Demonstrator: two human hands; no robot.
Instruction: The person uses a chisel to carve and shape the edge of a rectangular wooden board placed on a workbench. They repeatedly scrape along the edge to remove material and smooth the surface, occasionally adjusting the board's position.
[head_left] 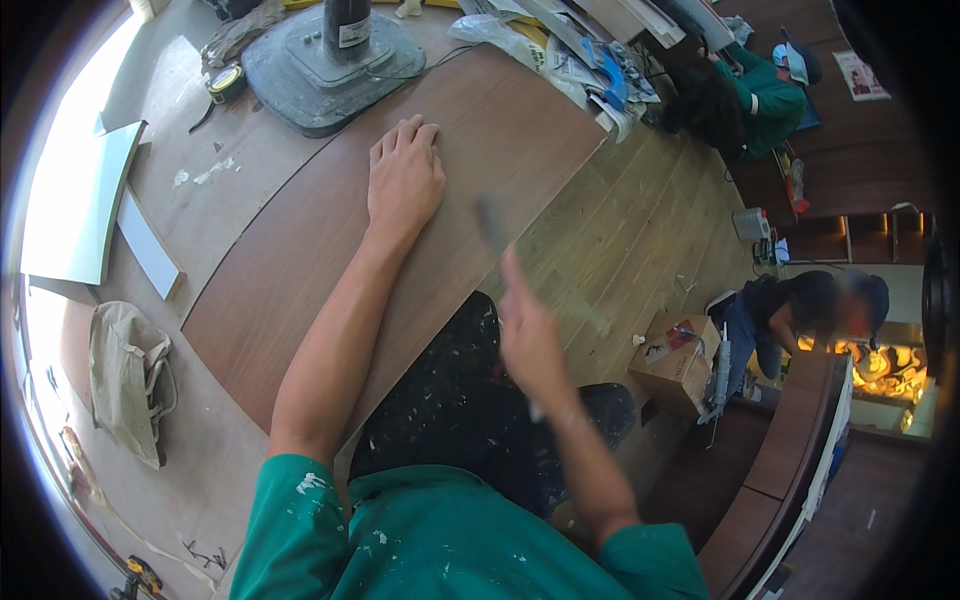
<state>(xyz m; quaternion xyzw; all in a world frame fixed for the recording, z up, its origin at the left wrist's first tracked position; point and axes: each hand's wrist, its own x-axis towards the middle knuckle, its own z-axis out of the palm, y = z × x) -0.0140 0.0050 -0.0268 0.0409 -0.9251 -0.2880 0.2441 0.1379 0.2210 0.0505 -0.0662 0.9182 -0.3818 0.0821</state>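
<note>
The left hand [405, 172] lies on the brown panel [290, 275], fingers together and loosely bent, presumably steadying it, while the right hand [530, 335] grips a tool [487, 217] too blurred to identify near the panel's edge. The panel rests on a pale surface [215, 205] beside the person's legs [440, 390], with a grey pedestal base [310, 85] just beyond.

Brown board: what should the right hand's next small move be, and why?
Probably ease the blurred tool to the lap-side edge of the brown board: the right hand grips it beside that edge, its dark end overlapping the board in view, while the left hand rests on top, seemingly steadying it.
</note>
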